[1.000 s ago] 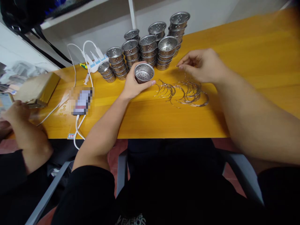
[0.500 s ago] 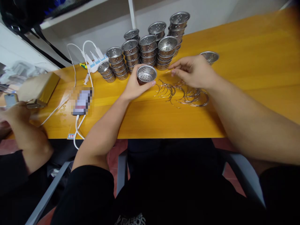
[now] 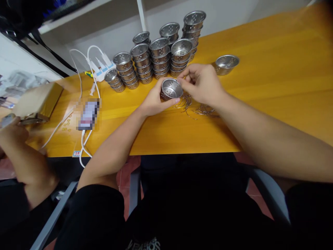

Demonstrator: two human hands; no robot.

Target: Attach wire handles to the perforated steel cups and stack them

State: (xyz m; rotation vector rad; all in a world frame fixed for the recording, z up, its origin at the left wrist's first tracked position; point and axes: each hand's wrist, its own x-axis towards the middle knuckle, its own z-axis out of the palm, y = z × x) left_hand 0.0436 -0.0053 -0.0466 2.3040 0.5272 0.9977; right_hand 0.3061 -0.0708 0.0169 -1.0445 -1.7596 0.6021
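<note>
My left hand [image 3: 154, 101] grips a small perforated steel cup [image 3: 170, 89] just above the yellow table [image 3: 273, 73], its opening facing me. At the cup's right rim my right hand [image 3: 201, 83] has its fingers pinched together; a thin wire seems to be in them but is too fine to make out. A loose pile of curved wire handles [image 3: 200, 108] lies on the table just under my right hand. Several stacks of the same steel cups [image 3: 156, 57] stand behind my hands.
One single steel cup [image 3: 225, 64] sits alone to the right of the stacks. A phone [image 3: 87, 114] with a white cable, a power strip [image 3: 102, 67] and a gold box [image 3: 39, 100] lie at the left. Another person's hand [image 3: 11, 128] holds something at the far left.
My right hand came left from over the wire pile to the cup's rim. My left hand shifted the cup slightly right and toward me. The view moved a little.
</note>
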